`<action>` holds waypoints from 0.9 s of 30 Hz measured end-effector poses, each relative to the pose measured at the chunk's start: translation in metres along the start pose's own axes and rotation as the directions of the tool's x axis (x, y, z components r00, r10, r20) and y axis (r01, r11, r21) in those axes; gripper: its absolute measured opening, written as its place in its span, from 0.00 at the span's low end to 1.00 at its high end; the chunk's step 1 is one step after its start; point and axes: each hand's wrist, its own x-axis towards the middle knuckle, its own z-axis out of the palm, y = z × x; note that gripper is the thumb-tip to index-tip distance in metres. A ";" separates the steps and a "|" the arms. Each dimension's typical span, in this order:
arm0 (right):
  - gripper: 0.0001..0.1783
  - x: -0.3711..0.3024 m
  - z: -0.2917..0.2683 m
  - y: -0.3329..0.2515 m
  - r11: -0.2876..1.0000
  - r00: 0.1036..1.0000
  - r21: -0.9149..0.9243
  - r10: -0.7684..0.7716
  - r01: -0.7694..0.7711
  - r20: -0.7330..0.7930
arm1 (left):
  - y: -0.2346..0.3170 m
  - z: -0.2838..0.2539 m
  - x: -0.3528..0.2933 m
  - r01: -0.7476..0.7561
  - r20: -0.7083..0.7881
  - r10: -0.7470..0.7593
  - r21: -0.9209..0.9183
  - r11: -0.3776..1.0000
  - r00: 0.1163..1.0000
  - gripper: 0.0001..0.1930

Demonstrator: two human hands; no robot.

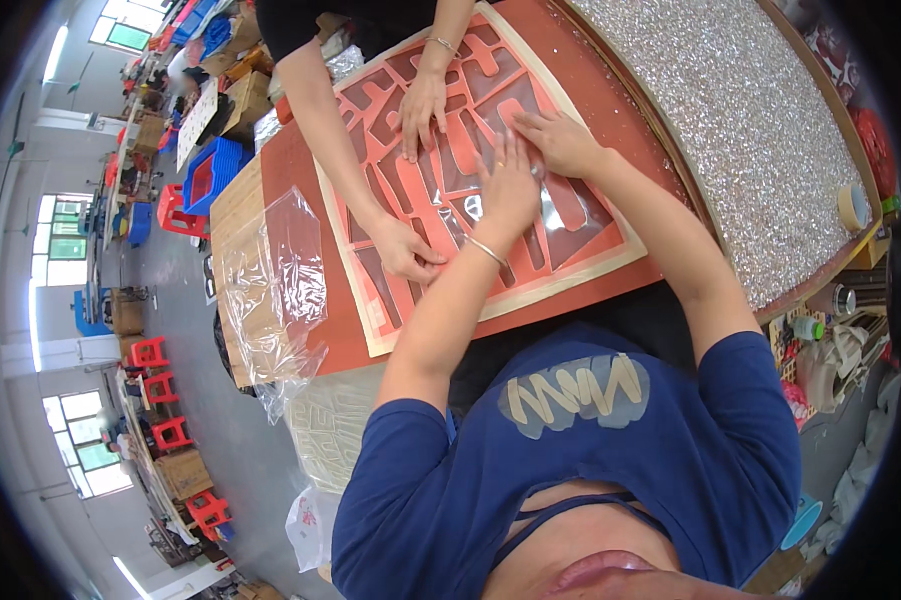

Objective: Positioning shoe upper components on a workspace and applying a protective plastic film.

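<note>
A flat panel with a cream border (600, 268) lies in front of me, covered in coral-red cut-out shapes (575, 205) over dark gaps. Shiny reflections on it suggest a clear film. My left hand (511, 190), with a bangle at the wrist, rests flat on the middle of the panel, fingers stretched out. Just beyond and to the right, my right hand (562, 145) is also laid flat, fingers extended. Neither hand grips anything. Across from me, one co-worker's hand (410, 252) touches the panel's left part, near my left forearm; the other (423, 110) presses farther up.
Beneath the panel is a red-brown board (335, 325). Crumpled clear plastic film (292, 265) hangs over the table's left edge. At right lies a glittery silver sheet (710, 120), with a tape roll (852, 207) at its edge. Blue crates (213, 172) and red stools (173, 433) stand left.
</note>
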 end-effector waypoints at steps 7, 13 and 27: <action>0.16 0.059 0.011 0.007 0.972 0.949 -0.135 0.221 -0.194 0.224 | 0.027 -0.016 -0.037 -0.046 -0.012 0.045 -0.077 0.996 0.999 0.27; 0.10 0.042 -0.002 0.018 0.810 0.919 0.434 0.360 -0.394 0.161 | 0.016 -0.028 -0.067 -0.083 0.056 0.100 -0.247 0.965 0.993 0.28; 0.11 0.006 -0.023 -0.068 0.970 0.962 -0.240 0.041 0.025 0.269 | -0.042 -0.047 -0.103 -0.046 -0.199 -0.038 -0.401 0.915 0.979 0.22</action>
